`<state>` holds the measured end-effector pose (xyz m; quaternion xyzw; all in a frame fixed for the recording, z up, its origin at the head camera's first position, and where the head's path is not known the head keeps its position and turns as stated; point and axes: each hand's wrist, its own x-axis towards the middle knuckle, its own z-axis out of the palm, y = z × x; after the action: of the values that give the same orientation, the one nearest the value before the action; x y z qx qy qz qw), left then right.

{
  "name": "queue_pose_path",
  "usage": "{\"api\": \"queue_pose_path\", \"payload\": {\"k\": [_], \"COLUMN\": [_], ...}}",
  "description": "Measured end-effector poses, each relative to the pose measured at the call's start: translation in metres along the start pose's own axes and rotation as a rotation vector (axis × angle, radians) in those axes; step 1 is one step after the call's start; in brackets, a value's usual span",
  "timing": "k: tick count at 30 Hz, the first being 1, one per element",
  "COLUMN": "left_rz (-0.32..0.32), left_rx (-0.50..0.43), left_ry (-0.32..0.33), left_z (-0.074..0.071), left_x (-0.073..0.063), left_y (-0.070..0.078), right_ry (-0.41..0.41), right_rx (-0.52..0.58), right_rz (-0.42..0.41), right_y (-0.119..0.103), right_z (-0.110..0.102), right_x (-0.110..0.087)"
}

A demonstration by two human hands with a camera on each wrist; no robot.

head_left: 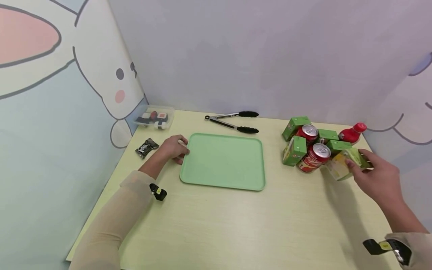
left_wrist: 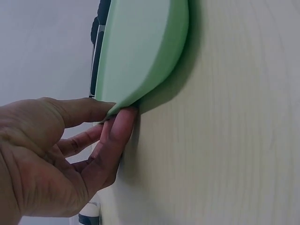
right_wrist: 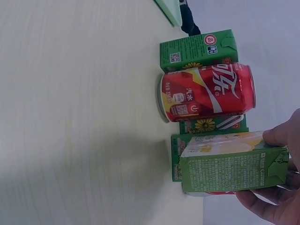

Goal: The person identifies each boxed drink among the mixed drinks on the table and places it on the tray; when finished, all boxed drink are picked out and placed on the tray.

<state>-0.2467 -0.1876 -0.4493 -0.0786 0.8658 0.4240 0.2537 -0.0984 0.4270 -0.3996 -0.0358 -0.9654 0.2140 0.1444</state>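
A light green rectangular tray (head_left: 225, 161) lies at the middle of the table. My left hand (head_left: 175, 148) pinches its left rim, thumb on top and fingers beneath, as the left wrist view shows. At the right, my right hand (head_left: 379, 176) grips a green and pale yellow drink carton (right_wrist: 229, 168) by its top end, tilted in the head view. The carton is beside a cluster of drinks: a red soda can (head_left: 314, 158), another red can (head_left: 308, 132) behind it, several green cartons (head_left: 295, 150) and a red-capped bottle (head_left: 352, 133).
Black-handled metal tongs (head_left: 233, 122) lie spread behind the tray. A clear plastic box (head_left: 155, 117) with small items stands at the back left corner. Small black packets (head_left: 146, 147) lie left of my left hand. A wall rises behind the table.
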Motion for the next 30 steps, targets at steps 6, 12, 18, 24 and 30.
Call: {"api": "queue_pose_path", "payload": {"k": [6,12,18,24,30], "left_rz": [0.011,0.031,0.043,0.030,0.027], "left_rx": [0.002,-0.005,0.008,0.027,0.032], "left_ry": [0.023,0.039,0.040,0.043,0.039], "left_z": [0.002,0.002,0.001,0.001,0.003], "left_x": [0.001,0.001,-0.002,0.001,-0.002], "left_y": [-0.004,-0.006,-0.007,-0.006,-0.003], "right_ry": [0.012,0.049,0.100,0.187,0.279], "right_rx": [-0.038,-0.025,0.009,0.002,-0.007], "right_rz": [0.007,-0.015,-0.068,-0.163,-0.299], "right_y": [0.000,-0.004,-0.013,-0.029,-0.046], "right_z": [0.001,-0.001,-0.007,-0.018,-0.030], "right_x": [0.001,0.001,0.002,0.006,0.011]}}
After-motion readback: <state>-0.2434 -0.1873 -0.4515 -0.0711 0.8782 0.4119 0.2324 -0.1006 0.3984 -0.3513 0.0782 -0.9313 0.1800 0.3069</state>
